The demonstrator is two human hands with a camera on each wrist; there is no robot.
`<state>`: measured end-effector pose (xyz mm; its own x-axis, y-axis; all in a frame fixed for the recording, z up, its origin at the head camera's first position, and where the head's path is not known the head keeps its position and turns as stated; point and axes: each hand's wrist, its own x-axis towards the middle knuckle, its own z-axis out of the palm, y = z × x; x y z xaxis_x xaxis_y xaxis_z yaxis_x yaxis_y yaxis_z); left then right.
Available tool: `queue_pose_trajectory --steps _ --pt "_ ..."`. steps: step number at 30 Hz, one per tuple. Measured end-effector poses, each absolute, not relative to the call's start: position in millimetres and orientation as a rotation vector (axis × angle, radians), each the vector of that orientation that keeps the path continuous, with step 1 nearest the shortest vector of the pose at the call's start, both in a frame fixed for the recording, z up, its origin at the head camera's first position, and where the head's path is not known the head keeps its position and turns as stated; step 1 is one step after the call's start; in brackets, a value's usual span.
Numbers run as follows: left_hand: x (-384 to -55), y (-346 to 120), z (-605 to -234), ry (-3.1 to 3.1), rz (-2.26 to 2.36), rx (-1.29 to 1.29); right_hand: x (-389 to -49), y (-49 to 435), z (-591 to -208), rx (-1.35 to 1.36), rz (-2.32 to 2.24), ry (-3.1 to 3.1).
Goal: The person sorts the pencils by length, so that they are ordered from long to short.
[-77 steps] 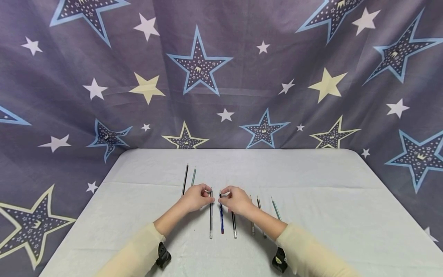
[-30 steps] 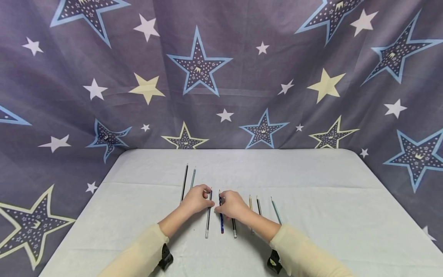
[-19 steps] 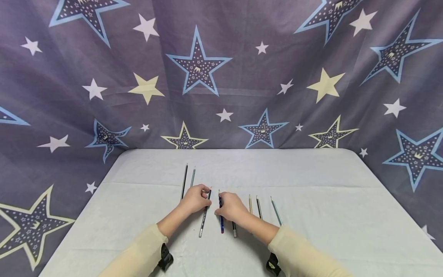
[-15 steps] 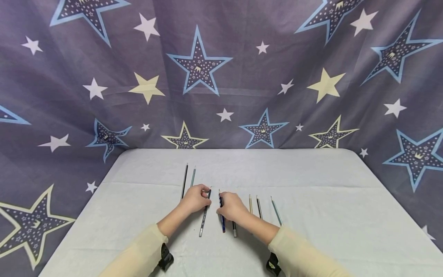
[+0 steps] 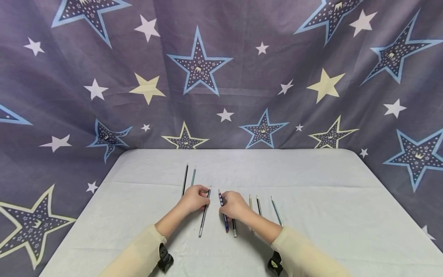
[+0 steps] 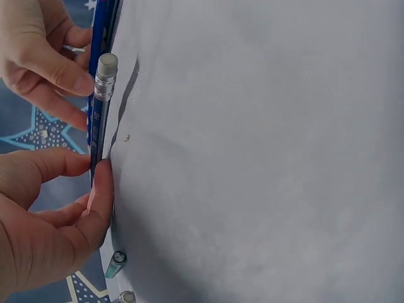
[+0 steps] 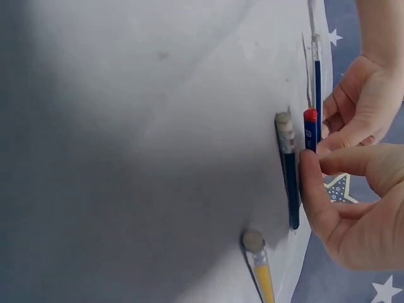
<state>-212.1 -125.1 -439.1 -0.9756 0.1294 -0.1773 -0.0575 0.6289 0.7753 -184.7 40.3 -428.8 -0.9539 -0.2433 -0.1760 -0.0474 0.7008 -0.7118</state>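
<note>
My left hand (image 5: 195,199) pinches a dark pencil (image 5: 204,221) near its tip between thumb and fingers. That pencil slants, its metal-banded eraser end toward me and a little left; the left wrist view shows the pale eraser (image 6: 108,63) up close. To the right, my right hand (image 5: 235,206) pinches a blue pencil (image 5: 226,223) with pale dots, tip pointing away. In the right wrist view the blue pencil's red end (image 7: 310,115) shows beside the thumb. Partly under the right hand lies another dark pencil (image 5: 235,231) with an eraser. A narrow gap separates the two held pencils.
At the far left on the white-covered table (image 5: 311,173) lie a black pencil (image 5: 185,181) and a teal pencil (image 5: 193,177). Right of my hands are a yellowish pencil (image 5: 250,203), a black pencil (image 5: 258,206) and a teal pencil (image 5: 276,211). A star-patterned curtain (image 5: 242,84) hangs behind.
The left pencil's eraser end has swung left, so it slants now. The blue pencil's red end has swung right, and its dots now show. My right hand has shifted slightly right and toward me.
</note>
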Motion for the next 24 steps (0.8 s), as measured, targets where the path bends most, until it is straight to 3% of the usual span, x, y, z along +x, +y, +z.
queue_pose_trajectory --steps 24 --pt "-213.6 -116.7 -429.2 2.258 1.754 -0.109 -194.7 61.8 -423.5 -0.063 -1.614 2.255"
